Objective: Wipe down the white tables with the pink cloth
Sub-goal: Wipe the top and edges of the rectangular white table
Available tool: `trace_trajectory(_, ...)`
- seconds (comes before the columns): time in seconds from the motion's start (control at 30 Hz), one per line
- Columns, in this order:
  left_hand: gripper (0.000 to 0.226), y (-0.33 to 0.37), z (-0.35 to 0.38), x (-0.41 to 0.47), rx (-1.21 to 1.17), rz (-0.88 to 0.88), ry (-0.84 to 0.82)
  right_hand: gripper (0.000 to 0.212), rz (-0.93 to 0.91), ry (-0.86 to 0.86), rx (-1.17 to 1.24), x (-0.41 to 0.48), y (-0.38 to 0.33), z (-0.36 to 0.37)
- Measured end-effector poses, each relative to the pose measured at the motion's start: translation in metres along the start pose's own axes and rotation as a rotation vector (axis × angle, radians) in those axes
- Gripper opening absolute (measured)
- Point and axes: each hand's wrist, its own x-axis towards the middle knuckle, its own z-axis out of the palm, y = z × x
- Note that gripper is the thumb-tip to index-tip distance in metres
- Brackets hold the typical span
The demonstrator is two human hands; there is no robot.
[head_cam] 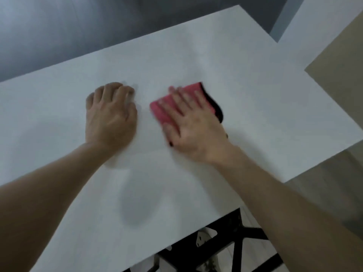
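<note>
A white table (216, 61) fills most of the view. Near its middle lies a folded pink cloth (164, 108) with a dark edge on its right side. My right hand (193, 124) lies flat on the cloth with straight, spread fingers and presses it onto the tabletop; the hand is motion-blurred. My left hand (112, 116) rests on the table to the left of the cloth, apart from it, its fingers bent down onto the surface and holding nothing.
A second white surface (322, 22) stands at the back right beyond a gap. A tan panel (341, 73) sits at the right edge. A black metal frame (237, 238) shows under the table's near edge. Grey floor (59, 36) lies behind the table.
</note>
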Motion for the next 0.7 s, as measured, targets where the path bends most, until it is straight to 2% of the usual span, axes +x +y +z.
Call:
trace_trajectory(0.07, 0.039, 0.002, 0.0, -0.001, 0.015, -0.008, 0.006, 0.063, -0.354, -0.085, 0.049, -0.042, -0.019, 0.002)
trace_trajectory(0.1, 0.039, 0.003, -0.001, -0.001, 0.017, -0.012, 0.003, 0.063, -0.418, -0.134, 0.065, -0.053, -0.003, -0.006)
trace_trajectory(0.13, 0.038, 0.004, -0.003, -0.002, 0.013, -0.008, -0.001, 0.066, -0.387, -0.16, 0.051, -0.055, 0.024, -0.014)
trace_trajectory(0.17, 0.038, 0.005, -0.005, -0.002, 0.012, -0.006, -0.001, 0.069, -0.274, -0.154, 0.022, -0.049, 0.056, -0.022)
trace_trajectory(0.23, 0.037, 0.005, -0.005, -0.002, 0.021, -0.005, 0.003, 0.071, 0.092, -0.092, -0.045, -0.014, 0.112, -0.036)
trace_trajectory(0.3, 0.037, 0.006, -0.004, -0.001, 0.026, 0.001, 0.003, 0.068, 0.386, -0.038, -0.041, 0.028, 0.118, -0.036)
trace_trajectory(0.33, 0.036, 0.006, -0.004, -0.001, 0.026, -0.004, -0.001, 0.066, 0.411, -0.017, -0.058, 0.042, 0.093, -0.03)
trace_trajectory(0.37, 0.036, 0.006, -0.004, -0.001, 0.029, -0.009, -0.003, 0.065, 0.328, -0.009, -0.058, 0.048, 0.062, -0.02)
trace_trajectory(0.47, 0.037, 0.005, -0.005, -0.002, 0.025, -0.004, -0.015, 0.063, -0.268, -0.093, 0.0, 0.005, 0.001, -0.001)
trace_trajectory(0.5, 0.037, 0.005, -0.006, -0.002, 0.019, -0.006, -0.019, 0.063, -0.376, -0.121, 0.019, -0.014, 0.011, -0.004)
trace_trajectory(0.53, 0.038, 0.005, -0.006, -0.002, 0.017, -0.006, -0.024, 0.065, -0.387, -0.126, 0.028, -0.022, 0.035, -0.01)
trace_trajectory(0.57, 0.038, 0.006, -0.006, -0.002, 0.019, -0.007, -0.029, 0.068, -0.285, -0.111, 0.011, -0.022, 0.067, -0.016)
trace_trajectory(0.63, 0.037, 0.007, -0.005, -0.001, 0.03, -0.009, -0.023, 0.071, 0.156, -0.057, -0.038, 0.003, 0.125, -0.032)
trace_trajectory(0.7, 0.036, 0.007, -0.005, 0.0, 0.035, -0.008, -0.017, 0.068, 0.55, 0.002, -0.019, 0.047, 0.127, -0.032)
